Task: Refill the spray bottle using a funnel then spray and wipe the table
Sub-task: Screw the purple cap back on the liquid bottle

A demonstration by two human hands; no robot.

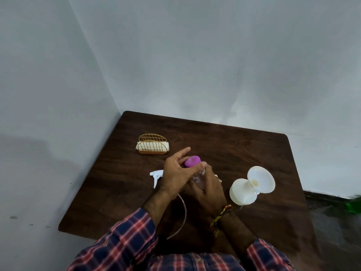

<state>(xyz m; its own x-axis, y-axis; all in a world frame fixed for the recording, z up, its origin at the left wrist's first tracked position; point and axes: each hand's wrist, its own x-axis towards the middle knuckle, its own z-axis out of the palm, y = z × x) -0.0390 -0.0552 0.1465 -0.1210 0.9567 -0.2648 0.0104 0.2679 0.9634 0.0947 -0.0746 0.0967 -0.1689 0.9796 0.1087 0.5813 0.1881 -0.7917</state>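
Both hands meet over the middle of the counter, wrapped around a clear bottle with a purple cap. The right hand is curled round the bottle's body, and the left hand pinches the cap from the side with its forefinger sticking out, probably to twist it off.

The spray bottle, white and squat, stands just to the right of the hands with a white funnel seated in its neck and tilted toward the camera. Its spray head lies on the counter to the left, with the long dip tube curving back toward the person.

The funnel looks loosely seated and leaning. A careless pour or a knock from the right wrist could tip it and put liquid on the counter. The cap giving way suddenly could also slop the clear bottle, which is held off the surface. The loose tube lies under the forearms and could be swept off the edge.

The hands hide most of the clear bottle, so its liquid level cannot be made out. A wire holder with napkins stands at the far left.
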